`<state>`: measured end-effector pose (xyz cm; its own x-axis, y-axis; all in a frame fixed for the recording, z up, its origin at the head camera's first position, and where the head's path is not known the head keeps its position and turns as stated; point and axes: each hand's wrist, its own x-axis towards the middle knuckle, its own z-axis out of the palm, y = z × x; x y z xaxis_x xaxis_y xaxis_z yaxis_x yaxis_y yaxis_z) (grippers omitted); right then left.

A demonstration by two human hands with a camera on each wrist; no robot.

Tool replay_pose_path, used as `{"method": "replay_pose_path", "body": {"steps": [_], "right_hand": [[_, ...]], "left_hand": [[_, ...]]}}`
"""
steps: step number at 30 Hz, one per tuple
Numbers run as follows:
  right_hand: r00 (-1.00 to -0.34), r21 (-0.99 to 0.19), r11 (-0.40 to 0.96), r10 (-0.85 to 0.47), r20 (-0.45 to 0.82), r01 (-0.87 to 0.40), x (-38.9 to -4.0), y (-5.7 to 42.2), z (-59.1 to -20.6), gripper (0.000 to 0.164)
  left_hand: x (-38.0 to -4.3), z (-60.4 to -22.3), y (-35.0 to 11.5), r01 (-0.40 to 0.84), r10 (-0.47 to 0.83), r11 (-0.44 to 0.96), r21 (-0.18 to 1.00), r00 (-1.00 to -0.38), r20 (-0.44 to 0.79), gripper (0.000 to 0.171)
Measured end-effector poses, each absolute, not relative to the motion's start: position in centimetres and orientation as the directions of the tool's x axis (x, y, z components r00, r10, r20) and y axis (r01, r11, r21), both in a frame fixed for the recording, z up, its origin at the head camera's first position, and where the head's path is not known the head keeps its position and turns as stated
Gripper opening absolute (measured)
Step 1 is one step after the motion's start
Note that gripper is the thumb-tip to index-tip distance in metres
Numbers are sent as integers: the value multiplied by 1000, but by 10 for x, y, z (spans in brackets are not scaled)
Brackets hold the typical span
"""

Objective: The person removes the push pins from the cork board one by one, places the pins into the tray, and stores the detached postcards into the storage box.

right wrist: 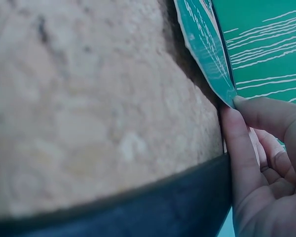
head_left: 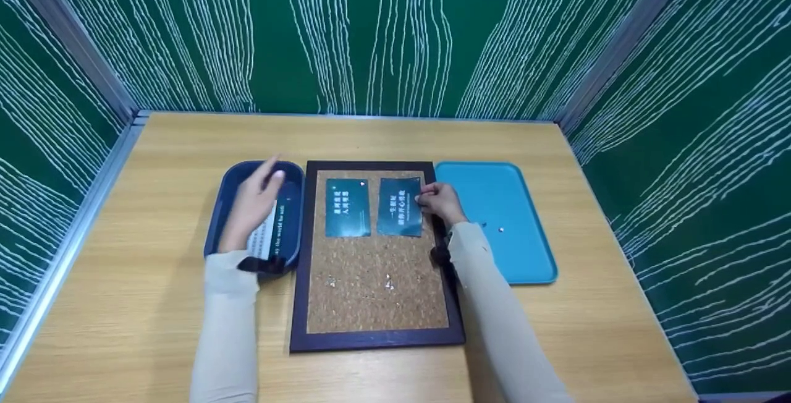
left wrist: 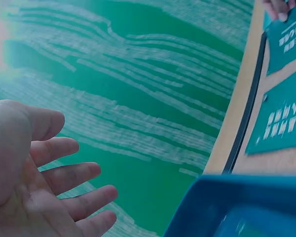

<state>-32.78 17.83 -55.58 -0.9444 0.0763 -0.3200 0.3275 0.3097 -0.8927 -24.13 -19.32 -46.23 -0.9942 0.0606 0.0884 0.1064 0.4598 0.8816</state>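
My right hand [head_left: 441,201] pinches the right edge of a dark green card [head_left: 400,207] with white writing, between thumb and forefinger. In the right wrist view that card [right wrist: 207,52] stands partly lifted off the cork, its corner between the fingertips. A second green card [head_left: 347,207] lies to its left on the corkboard [head_left: 377,304], with a small pin [head_left: 362,184] at its upper right corner. Over the dark blue bin [head_left: 213,224] hovers my left hand [head_left: 250,205], fingers spread and holding nothing. Inside the bin are more printed cards [head_left: 279,242], partly hidden by that hand.
Right of the corkboard lies a light blue tray [head_left: 525,236] with a small pin [head_left: 501,230] on it. Several tiny shiny bits [head_left: 389,282] sit on the lower cork. Green walls with white lines enclose the wooden table [head_left: 123,304].
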Motion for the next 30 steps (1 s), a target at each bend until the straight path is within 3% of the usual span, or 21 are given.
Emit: {"method": "replay_pose_path", "body": {"steps": [9,18,30], "right_hand": [[-944,-898,293,82,-319,329,-329,177,-558,26],[-945,-903,278,90,-315,328,-329,178,-559,27],[-947,-907,273,89,-310,322,-326,179,-557,27]], "left_hand": [[-207,-480,-248,-51,-167,390,920,-986,16,55],[-193,-494,-290,-256,-252,138,957,-943,-216,60],[-197,-528,-305,-195,-211,-166,967,-951,-228,61]]}}
